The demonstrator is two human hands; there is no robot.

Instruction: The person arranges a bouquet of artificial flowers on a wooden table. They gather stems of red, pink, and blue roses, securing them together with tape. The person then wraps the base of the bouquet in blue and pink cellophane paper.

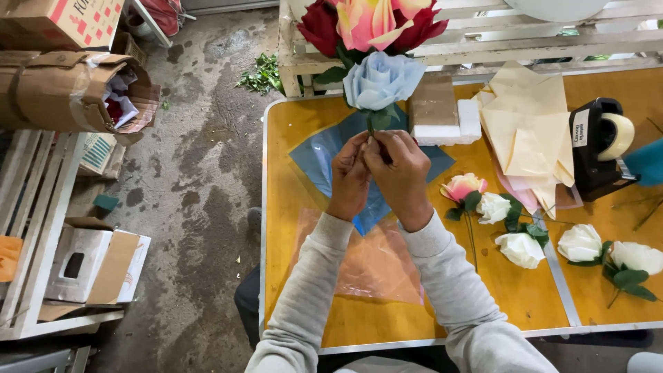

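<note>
Head view: the fingers [378,146] of both hands are pinched shut around the thin green stem just under a pale blue paper rose [382,79]. The left hand [349,176] and right hand [400,173] press together above the far middle of the yellow bench [304,124], so the stem itself is mostly hidden behind the knuckles. Under the hands lies a blue cellophane sheet [321,162], and nearer the person a pink cellophane sheet [380,266], both partly covered by the grey sleeves. Behind the blue rose, large red and pink paper roses [373,24] are cut off by the top of the frame. Toward the far edge sit a brown-topped white foam block [442,114] and a pile of cream paper sheets [528,135]. A black tape dispenser [601,148] stands near the far right corner. A small pink rose [463,188] and several white roses [552,238] lie along the right half. Bare bench shows along the left edge and the near edge.
</note>
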